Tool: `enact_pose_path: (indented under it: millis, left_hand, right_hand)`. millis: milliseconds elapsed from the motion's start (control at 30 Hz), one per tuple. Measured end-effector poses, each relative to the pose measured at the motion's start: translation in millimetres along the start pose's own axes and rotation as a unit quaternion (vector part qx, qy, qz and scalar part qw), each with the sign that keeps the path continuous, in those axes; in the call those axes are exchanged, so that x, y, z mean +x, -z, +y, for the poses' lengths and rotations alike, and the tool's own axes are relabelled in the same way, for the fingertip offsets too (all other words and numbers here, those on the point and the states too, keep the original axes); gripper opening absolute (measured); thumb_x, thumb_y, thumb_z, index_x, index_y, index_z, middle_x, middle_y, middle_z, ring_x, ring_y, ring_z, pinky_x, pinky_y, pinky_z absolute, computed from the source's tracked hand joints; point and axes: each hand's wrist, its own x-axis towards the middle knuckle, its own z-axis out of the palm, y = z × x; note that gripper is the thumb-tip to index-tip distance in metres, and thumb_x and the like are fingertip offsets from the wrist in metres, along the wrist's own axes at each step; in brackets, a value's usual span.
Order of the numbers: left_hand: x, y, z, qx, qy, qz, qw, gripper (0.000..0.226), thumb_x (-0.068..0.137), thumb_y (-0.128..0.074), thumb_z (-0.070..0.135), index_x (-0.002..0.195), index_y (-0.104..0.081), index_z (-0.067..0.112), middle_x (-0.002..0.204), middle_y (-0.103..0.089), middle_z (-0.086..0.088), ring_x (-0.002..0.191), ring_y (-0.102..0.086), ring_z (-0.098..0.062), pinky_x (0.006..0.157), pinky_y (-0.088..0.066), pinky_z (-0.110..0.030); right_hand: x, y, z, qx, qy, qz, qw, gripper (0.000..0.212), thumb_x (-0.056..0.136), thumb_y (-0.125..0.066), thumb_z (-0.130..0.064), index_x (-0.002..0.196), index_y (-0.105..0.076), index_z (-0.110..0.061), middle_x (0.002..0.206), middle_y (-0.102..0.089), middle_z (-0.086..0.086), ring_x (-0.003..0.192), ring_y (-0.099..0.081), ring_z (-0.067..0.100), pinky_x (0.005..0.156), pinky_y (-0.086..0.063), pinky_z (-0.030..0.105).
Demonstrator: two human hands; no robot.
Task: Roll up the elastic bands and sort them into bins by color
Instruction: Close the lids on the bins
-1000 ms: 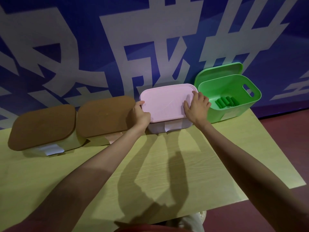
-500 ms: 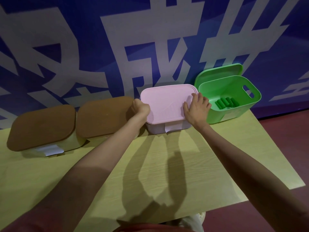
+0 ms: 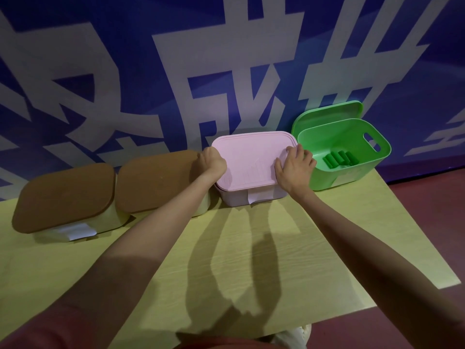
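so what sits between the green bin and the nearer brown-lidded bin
In the head view, the pink bin sits there, lid on, with both hands at its lid.

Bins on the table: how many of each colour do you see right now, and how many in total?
Brown-lidded bins: 2
Pink bin: 1
Green bin: 1
Total: 4

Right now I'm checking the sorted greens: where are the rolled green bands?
In the head view, the rolled green bands lie on the floor of the open green bin, far right on the table, beside the pink bin.
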Motion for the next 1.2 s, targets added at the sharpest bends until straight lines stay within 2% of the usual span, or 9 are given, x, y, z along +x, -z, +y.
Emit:
enact_pose_path:
  millis: [200, 400, 533, 767, 900, 967, 1033, 1100, 1200]
  left_hand:
    - [0.4, 2.0, 0.2, 0.033, -0.026, -0.003, 0.999, 0.013, 0.092, -0.054, 0.002, 0.103, -0.061, 0.001, 0.103, -0.064, -0.015, 0.091, -0.062, -0.029, 0.064, -0.047, -0.029]
    - [0.3, 1.0, -4.2, 0.034, -0.028, 0.02, 0.999, 0.01, 0.093, -0.054, 0.004, 0.101, -0.062, 0.003, 0.099, -0.065, -0.014, 0.082, -0.062, -0.024, 0.062, -0.047, -0.026]
    - [-3.1, 2.3, -5.5, 0.035, -0.029, 0.022, 0.999, 0.011, 0.093, -0.056, 0.004, 0.102, -0.062, 0.003, 0.099, -0.066, -0.014, 0.085, -0.064, -0.026, 0.065, -0.05, -0.028]
    - [-11.8, -4.9, -11.6, 0.069, -0.082, 0.053, 0.993, 0.013, 0.092, -0.053, 0.0, 0.1, -0.063, 0.0, 0.101, -0.065, -0.017, 0.076, -0.056, -0.021, 0.06, -0.047, -0.027]
    - [-20.7, -12.1, -15.7, 0.114, -0.151, 0.082, 0.979, 0.031, 0.089, -0.057, 0.0, 0.12, -0.053, -0.001, 0.123, -0.054, -0.017, 0.107, -0.053, -0.027, 0.088, -0.048, -0.03]
    - [-26.4, -20.0, -20.8, 0.111, -0.208, 0.072, 0.969, 0.045, 0.094, -0.052, 0.011, 0.136, -0.039, 0.001, 0.142, -0.041, -0.017, 0.129, -0.04, -0.029, 0.106, -0.037, -0.032]
    - [-31.5, -28.2, -26.8, 0.102, -0.247, 0.01, 0.964, 0.058, 0.102, -0.036, 0.032, 0.15, -0.019, 0.004, 0.158, -0.016, -0.013, 0.146, -0.014, -0.026, 0.119, -0.014, -0.036]
    - [-32.1, -37.1, -33.1, 0.133, -0.268, -0.039, 0.953, 0.063, 0.102, -0.021, 0.045, 0.153, -0.006, 0.011, 0.161, -0.001, -0.008, 0.148, 0.003, -0.02, 0.12, 0.0, -0.037]
    - [-28.5, -47.6, -38.8, 0.198, -0.277, -0.031, 0.94, 0.062, 0.101, -0.013, 0.049, 0.153, -0.004, 0.016, 0.161, 0.003, -0.006, 0.148, 0.007, -0.02, 0.12, 0.004, -0.041]
  right_hand:
    - [1.3, 3.5, -1.8, -0.005, 0.0, -0.011, 1.0, 0.047, 0.093, -0.043, -0.04, 0.126, -0.045, -0.006, 0.136, -0.042, 0.019, 0.119, -0.04, 0.039, 0.095, -0.033, 0.046]
    - [12.0, 10.0, -4.7, -0.006, -0.023, -0.041, 0.999, 0.038, 0.086, -0.045, 0.005, 0.123, -0.045, -0.001, 0.126, -0.048, 0.02, 0.109, -0.049, 0.039, 0.091, -0.036, 0.046]
    - [14.8, 8.8, -3.3, -0.007, -0.024, -0.03, 0.999, 0.036, 0.086, -0.044, 0.009, 0.12, -0.048, -0.002, 0.128, -0.049, 0.019, 0.109, -0.049, 0.038, 0.093, -0.036, 0.045]
    - [11.8, 5.3, -2.8, -0.007, -0.016, -0.022, 1.0, 0.032, 0.089, -0.041, 0.001, 0.12, -0.049, -0.002, 0.132, -0.045, 0.019, 0.113, -0.046, 0.038, 0.094, -0.034, 0.045]
    - [11.5, 4.2, 1.5, -0.004, 0.014, -0.004, 1.0, 0.029, 0.091, -0.039, -0.006, 0.118, -0.049, 0.0, 0.13, -0.047, 0.021, 0.113, -0.043, 0.038, 0.092, -0.034, 0.044]
    - [12.9, 2.1, 4.7, 0.009, 0.044, 0.003, 0.999, 0.031, 0.094, -0.039, -0.013, 0.122, -0.047, -0.001, 0.134, -0.045, 0.021, 0.122, -0.04, 0.038, 0.097, -0.033, 0.045]
    - [14.5, -1.0, 8.0, 0.019, 0.08, -0.003, 0.997, 0.04, 0.099, -0.033, -0.026, 0.133, -0.043, -0.006, 0.147, -0.037, 0.019, 0.136, -0.032, 0.035, 0.107, -0.029, 0.047]
    - [15.8, -1.7, 10.8, 0.019, 0.105, -0.035, 0.994, 0.052, 0.1, -0.023, -0.037, 0.145, -0.035, -0.013, 0.156, -0.026, 0.016, 0.145, -0.021, 0.031, 0.114, -0.021, 0.047]
    - [17.9, -1.7, 12.8, -0.023, 0.122, -0.097, 0.987, 0.054, 0.102, -0.016, -0.047, 0.153, -0.016, -0.029, 0.161, -0.009, 0.013, 0.149, -0.004, 0.027, 0.118, -0.008, 0.046]
